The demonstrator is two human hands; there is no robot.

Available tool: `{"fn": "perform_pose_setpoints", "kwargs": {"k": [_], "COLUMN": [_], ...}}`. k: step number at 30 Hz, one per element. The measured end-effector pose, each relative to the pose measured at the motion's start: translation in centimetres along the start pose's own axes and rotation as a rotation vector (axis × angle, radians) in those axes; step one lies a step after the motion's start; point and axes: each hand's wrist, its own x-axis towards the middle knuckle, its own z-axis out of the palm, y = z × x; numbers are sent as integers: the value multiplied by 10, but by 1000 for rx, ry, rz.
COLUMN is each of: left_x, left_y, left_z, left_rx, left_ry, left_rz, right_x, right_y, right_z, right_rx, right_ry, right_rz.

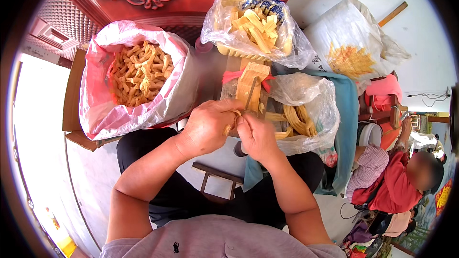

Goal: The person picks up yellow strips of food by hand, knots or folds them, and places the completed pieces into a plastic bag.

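Observation:
My left hand [208,125] is closed around a tan strip [226,129] of what looks like dried tofu skin; its end pokes out below my fingers. Thumb and fingertips of my right hand [257,136] pinch the same strip close beside the left, and that hand is slightly blurred. Just beyond my fingers stands a wooden block [255,70] with a thin metal rod [252,91] leaning along it and a red cloth strip [231,76] tied around. To the right, long folded strips [300,120] lie in a clear plastic bag [324,96].
A pink-and-white sack [89,89] at the left holds many knotted tan pieces [141,73]. Flat cut pieces [258,30] fill a plastic-lined yellow basket [224,49] at the back. A white sack [333,32] and teal cloth [346,114] stand right; a seated person in a red top [391,186] is beyond.

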Motion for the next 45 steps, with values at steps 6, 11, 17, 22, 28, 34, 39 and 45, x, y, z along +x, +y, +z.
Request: {"fn": "perform_pose_setpoints", "kwargs": {"k": [6,11,17,22,28,34,39,45], "left_x": [2,5,5,5,23,30,24,22], "left_y": [11,5,9,7,-8,-34,-50,-4], "left_z": [-26,-40,-32,-17,13,36,37,21], "left_rx": [-914,-602,-936,-1062,-960,-773,-637,-395], "left_ry": [249,207,-114,10,186,238,329,368], "left_rz": [-312,-245,-654,-744,-753,-787,-849,-422], "right_x": [-5,-7,1,1,11,20,12,8], "right_y": [-2,5,-7,-8,19,53,60,7], "right_z": [-20,-21,-18,-26,-28,-17,-24,-15], "right_rx": [979,1168,1033,715,-34,-255,-311,-339], "right_ry": [-457,-433,-344,-90,296,275,352,324], "right_rz": [385,393,485,439,239,299,324,-23]}}
